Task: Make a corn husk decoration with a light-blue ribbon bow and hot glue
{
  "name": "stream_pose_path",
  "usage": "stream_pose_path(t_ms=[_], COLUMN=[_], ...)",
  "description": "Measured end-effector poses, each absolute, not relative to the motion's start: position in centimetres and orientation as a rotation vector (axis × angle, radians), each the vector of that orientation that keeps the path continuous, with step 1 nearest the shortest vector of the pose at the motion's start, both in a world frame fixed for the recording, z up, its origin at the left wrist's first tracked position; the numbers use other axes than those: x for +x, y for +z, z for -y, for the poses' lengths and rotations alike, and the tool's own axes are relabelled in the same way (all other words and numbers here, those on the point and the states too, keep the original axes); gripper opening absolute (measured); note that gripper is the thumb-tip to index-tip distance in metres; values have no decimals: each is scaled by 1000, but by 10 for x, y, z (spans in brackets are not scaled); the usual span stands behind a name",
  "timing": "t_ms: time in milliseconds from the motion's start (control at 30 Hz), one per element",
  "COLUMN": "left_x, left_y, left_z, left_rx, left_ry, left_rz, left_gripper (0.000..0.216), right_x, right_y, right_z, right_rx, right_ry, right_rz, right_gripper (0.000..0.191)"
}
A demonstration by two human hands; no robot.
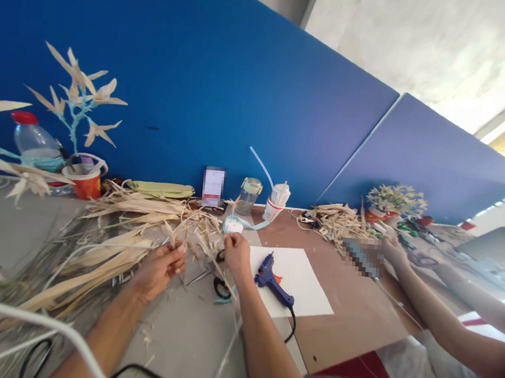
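A blue partition (190, 85) stands behind the grey tabletop (170, 345), whose right part carries a brown board (351, 313). Another person's arm (436, 302) reaches in over the board from the right, well apart from the working hands. A spread of dried husks (114, 225) covers the left of the table, running up beside and behind the left hand (161, 269). A white sheet (312, 287) lies just to the right of the right hand (236, 255), with a blue glue gun (275, 281) resting on it. The left hand's thumb and fingers are pinched together on a husk piece (168, 232), whose pale tip pokes up beyond the fingertips, away from the wrist. The right hand's fingertips are drawn together too, but I cannot tell what, if anything, lies between them; a roll of pale blue tape (233, 225) sits directly beyond them in view. Black-handled scissors (222, 288) lie near the right wrist, partly hidden, between the two forearms.
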State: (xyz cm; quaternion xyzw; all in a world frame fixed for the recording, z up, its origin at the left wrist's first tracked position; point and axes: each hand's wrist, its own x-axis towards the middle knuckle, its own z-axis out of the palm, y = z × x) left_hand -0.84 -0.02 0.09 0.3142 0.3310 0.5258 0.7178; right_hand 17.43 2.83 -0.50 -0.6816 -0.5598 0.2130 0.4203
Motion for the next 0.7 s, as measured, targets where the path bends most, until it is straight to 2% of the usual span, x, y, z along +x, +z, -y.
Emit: stream_pose_path(t_ms=[167, 300, 467, 567, 700], left_x=[-3, 0, -2, -2, 0], left_y=[-6, -12, -17, -20, -23], left_z=[-3, -5, -9, -10, -9], left_rx=[773, 858, 1009, 1090, 1155], left_ry=[1207, 1261, 1273, 1243, 1221], left_rz=[-899, -1038, -1167, -1183, -1108], left_gripper=[38, 38, 28, 25, 24], right_x=[177, 169, 156, 146, 139], right_y=[-7, -3, 5, 3, -4], right_z=[-27, -20, -11, -7, -8], right_rx=[-1702, -1577, -1418, -1332, -1293], right_ry=[520, 437, 603, 762, 905], right_rz=[1405, 1449, 1603, 1593, 1492], right_gripper=[17, 32, 17, 17, 9])
